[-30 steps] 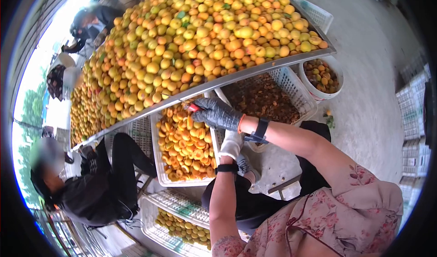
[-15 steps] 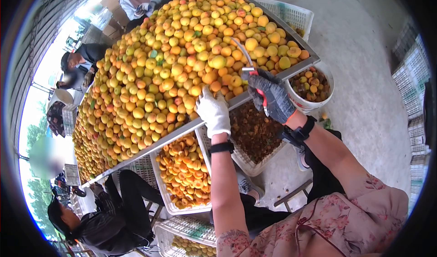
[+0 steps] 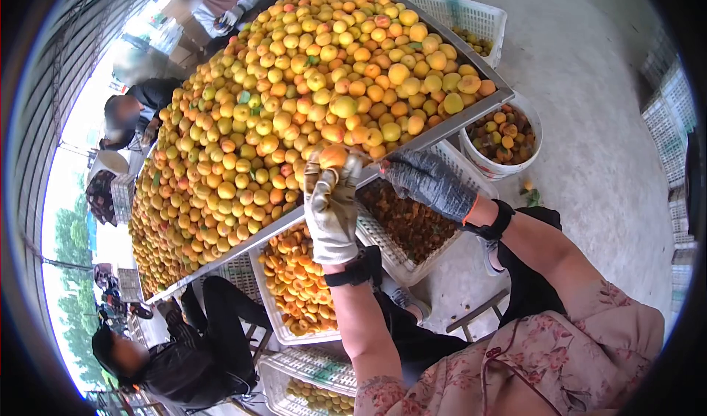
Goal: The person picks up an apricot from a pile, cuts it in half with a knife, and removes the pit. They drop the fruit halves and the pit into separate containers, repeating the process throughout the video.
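The left hand (image 3: 331,210), in a pale cloth glove, stands in the middle of the frame. Its fingers are closed around one round orange-yellow apricot (image 3: 333,156), which is held up at the lower edge of the heap. The right hand (image 3: 431,184), in a dark grey knitted glove, is just to the right with fingers curled. If it holds something, I cannot tell.

I judge the step as taking out one single fruit. A next move would need both hands to meet above the crates. The apricot looks smooth, whole and firm.

Above is the long grey metal tray (image 3: 442,131), carrying the heap of yellow and orange apricots (image 3: 294,99). Below it stand the white plastic crate of cut halves (image 3: 309,338) and the white plastic crate of brown stones (image 3: 383,246).
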